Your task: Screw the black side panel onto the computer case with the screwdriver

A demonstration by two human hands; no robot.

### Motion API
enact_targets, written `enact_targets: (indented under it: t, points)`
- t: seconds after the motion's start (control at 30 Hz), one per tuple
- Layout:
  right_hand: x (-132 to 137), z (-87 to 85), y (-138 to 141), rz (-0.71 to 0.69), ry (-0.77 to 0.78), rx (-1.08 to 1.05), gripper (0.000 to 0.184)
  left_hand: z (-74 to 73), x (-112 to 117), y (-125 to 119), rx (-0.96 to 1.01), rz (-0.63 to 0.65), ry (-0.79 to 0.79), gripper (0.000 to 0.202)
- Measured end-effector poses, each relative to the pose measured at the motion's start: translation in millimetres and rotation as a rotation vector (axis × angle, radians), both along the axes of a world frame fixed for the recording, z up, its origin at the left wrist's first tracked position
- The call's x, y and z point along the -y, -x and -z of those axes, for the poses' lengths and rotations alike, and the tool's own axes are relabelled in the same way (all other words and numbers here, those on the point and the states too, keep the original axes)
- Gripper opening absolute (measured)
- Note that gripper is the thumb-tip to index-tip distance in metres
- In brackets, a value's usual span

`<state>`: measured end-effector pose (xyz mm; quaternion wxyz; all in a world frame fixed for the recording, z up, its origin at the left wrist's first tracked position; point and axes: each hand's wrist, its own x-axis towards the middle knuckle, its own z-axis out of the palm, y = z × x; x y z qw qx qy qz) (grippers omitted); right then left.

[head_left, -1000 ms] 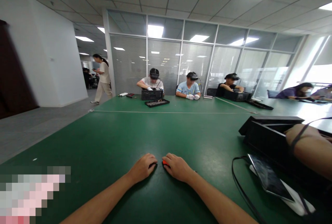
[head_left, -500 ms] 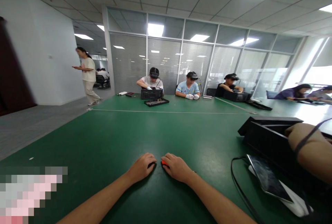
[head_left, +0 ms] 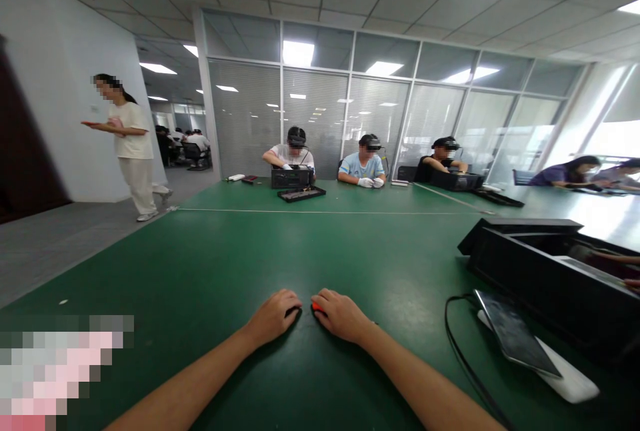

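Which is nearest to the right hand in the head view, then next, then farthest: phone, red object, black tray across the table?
1. red object: touching the fingers of the right hand.
2. phone: off to the right, lying on a white pack.
3. black tray: ahead, on the far side of the table.

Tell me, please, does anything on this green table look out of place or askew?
Only mildly: the dark phone lies crooked on the white power bank at the right, overhanging its edge. Nothing looks spilled or damaged.
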<state>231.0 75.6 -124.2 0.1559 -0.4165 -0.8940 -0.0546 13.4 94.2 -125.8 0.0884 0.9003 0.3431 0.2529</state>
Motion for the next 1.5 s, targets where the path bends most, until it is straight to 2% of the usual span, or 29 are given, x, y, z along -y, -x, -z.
enact_targets:
  t: [0.67, 0.93, 1.07, 1.17, 1.23, 1.3, 1.4, 1.5]
  points:
    - [1.0, -5.0, -0.2, -0.014, 0.001, -0.001, 0.029, 10.5, -11.1, 2.6, 0.07, -0.181, -0.005, 0.023]
    - [-2.5, -1.1, 2.2, -0.041, -0.035, 0.019, 0.026, 9.9, -11.2, 3.5, 0.083, -0.175, 0.033, 0.017]
    - [0.3, -10.1, -0.1, -0.065, -0.092, 0.011, 0.021, 6.8, -12.7, 3.2, 0.131, -0.189, 0.08, 0.014]
    - [4.0, -29.3, -5.0, -0.035, -0.128, -0.219, 0.02, 3.5, -21.2, 4.1, 0.217, -0.223, 0.171, 0.013]
    - [1.0, -42.8, -6.7, 0.075, -0.15, -0.57, 0.023, 2.2, -31.0, 6.0, 0.324, -0.245, 0.251, 0.017]
    - [-9.7, -51.5, -5.5, 0.221, -0.122, -1.013, 0.029, 2.7, -41.9, 9.0, 0.442, -0.256, 0.338, 0.024]
    - [-36.0, -49.2, -0.2, 0.361, 0.134, -1.553, 0.039, 6.2, -53.9, 14.5, 0.592, -0.268, 0.47, 0.03]
    - [-57.3, -30.0, 3.0, 0.402, 0.386, -1.815, 0.043, 9.3, -57.0, 19.3, 0.738, -0.252, 0.583, 0.033]
